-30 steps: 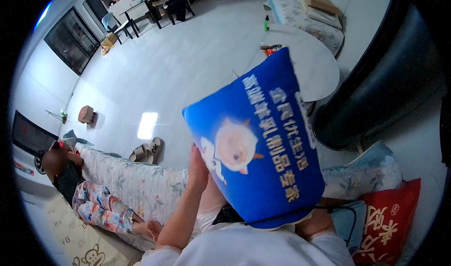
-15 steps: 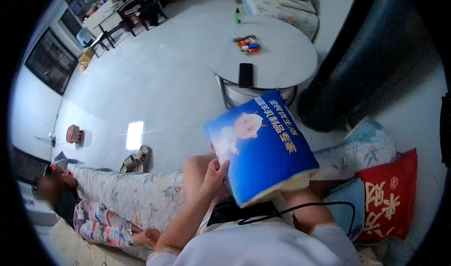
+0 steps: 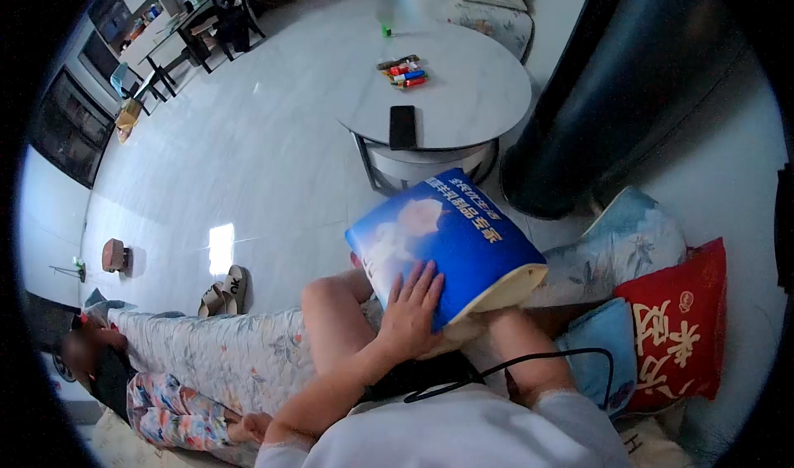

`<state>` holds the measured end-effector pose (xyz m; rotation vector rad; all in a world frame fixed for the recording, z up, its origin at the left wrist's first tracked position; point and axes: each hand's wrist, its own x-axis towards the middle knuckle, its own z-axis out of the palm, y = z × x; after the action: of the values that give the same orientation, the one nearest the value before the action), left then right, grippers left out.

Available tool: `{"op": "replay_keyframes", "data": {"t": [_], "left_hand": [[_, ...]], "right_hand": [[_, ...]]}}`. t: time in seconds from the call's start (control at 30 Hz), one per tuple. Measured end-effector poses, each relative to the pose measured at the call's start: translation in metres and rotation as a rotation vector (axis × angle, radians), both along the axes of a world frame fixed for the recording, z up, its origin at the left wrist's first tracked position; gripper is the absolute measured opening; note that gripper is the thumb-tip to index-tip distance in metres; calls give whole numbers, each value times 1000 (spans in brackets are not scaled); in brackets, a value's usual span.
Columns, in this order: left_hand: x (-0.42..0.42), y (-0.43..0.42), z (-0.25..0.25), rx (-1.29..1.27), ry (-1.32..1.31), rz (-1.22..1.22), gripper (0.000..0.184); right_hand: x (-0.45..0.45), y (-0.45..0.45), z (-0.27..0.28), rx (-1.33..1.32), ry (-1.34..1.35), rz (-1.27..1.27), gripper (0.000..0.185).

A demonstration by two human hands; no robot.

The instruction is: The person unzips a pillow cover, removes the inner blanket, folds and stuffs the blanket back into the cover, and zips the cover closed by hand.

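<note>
A blue cushion [image 3: 475,257] printed with a pale figure and yellow and white lettering rests over my lap, its cream plush side turned toward me. My left hand [image 3: 412,307] lies flat on its near left part, fingers stretched and slightly spread. My right forearm [image 3: 517,344] runs up to the cushion's cream edge, and the hand beyond it is hidden by the cushion. A black cable [image 3: 546,355] loops across my lap from a dark item at my waist.
Ahead stands a round white table [image 3: 480,71] with a black phone [image 3: 403,127] and several colourful packets [image 3: 403,73]. A red cushion [image 3: 678,327] and a light blue cushion [image 3: 597,348] are at my right. Someone in floral trousers [image 3: 169,410] reclines at left. Slippers [image 3: 225,293] lie on the floor.
My left hand has gone from gripping the cushion's left edge to lying flat on its face. The cushion has tilted, showing more of its cream side. The view has shifted slightly.
</note>
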<state>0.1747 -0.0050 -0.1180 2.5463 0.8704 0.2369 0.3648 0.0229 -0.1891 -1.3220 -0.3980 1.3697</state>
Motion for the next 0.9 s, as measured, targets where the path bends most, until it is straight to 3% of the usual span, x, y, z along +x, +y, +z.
{"op": "replay_keyframes", "data": {"t": [0.27,0.4,0.47,0.5,0.7,0.77,0.9], "left_hand": [[-49,4,-28,42,-160,208,72],[-72,-4,-47,-101,-248,482,60],[-79,0,-72,-555,11,722,57],[-81,-3,-76,-557,10,721,57],[-112,2,-61,-155,-331,405,48],[-110,-16,-21,34,18,528,53],[-116,-37,-11,33,75,526,53]], "right_hand": [[25,-1,2,2,10,-86,51],[33,-4,1,4,17,-116,51],[35,-6,1,2,16,-127,51],[36,-8,1,1,20,-129,51],[30,-30,-7,-32,44,-126,51],[23,-37,-11,-44,60,-109,51],[15,-37,-14,-49,78,-82,51]]}}
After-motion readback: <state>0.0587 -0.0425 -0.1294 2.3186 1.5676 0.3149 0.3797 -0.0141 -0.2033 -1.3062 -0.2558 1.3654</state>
